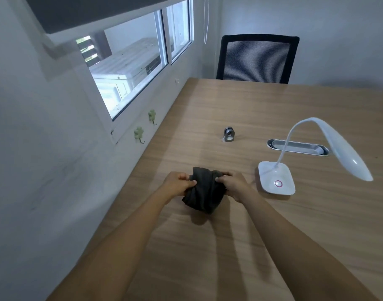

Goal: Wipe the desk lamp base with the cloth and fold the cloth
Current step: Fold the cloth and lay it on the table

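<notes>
A dark grey cloth [204, 192] hangs bunched above the wooden desk [229, 235], held between both hands. My left hand [177, 186] grips its left side and my right hand [234, 185] grips its right side. To the right stands a white desk lamp with a square base [275, 178] that has a pink ring button. Its bent neck ends in a long white head [342, 151] that leans to the right. The lamp base is apart from my right hand, a short way to its right.
A small metal clip-like object [228, 134] sits farther back on the desk. A metal cable tray [298, 147] is set into the desk behind the lamp. A black mesh chair [258, 58] stands at the far edge. The wall and window [129, 68] run along the left.
</notes>
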{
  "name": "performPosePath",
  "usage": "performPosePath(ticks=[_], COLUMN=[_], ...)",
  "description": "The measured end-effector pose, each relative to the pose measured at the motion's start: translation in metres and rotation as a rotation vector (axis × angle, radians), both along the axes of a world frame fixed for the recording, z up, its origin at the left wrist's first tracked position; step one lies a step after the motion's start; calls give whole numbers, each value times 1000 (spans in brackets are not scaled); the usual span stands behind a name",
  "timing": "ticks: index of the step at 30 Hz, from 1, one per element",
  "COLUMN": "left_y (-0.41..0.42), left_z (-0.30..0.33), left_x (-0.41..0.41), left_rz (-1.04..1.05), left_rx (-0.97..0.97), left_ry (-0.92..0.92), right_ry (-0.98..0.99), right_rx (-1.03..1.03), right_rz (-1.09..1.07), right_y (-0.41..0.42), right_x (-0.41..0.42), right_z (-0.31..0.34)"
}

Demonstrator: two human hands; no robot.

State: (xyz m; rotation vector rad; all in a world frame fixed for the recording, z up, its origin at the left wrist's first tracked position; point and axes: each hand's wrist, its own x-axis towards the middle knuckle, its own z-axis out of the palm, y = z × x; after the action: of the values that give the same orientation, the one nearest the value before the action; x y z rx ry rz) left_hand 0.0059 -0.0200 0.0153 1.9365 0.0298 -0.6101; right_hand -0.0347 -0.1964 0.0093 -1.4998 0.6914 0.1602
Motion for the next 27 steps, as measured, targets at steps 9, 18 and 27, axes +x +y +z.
performPosePath(ticks=[9,18,27], left_y=[17,23,13], left_z=[-42,-40,-30], left_x=[2,-7,-12], left_rz=[-56,-114,-166], left_rx=[352,510,575], left_ry=[-49,-134,-188], right_ry=[-120,-185,-34], right_rx=[-516,-991,-628], right_rz=[-6,428,-83], right_y=[7,54,18], right_x=[-24,-60,-84], right_z=[-26,-47,-46])
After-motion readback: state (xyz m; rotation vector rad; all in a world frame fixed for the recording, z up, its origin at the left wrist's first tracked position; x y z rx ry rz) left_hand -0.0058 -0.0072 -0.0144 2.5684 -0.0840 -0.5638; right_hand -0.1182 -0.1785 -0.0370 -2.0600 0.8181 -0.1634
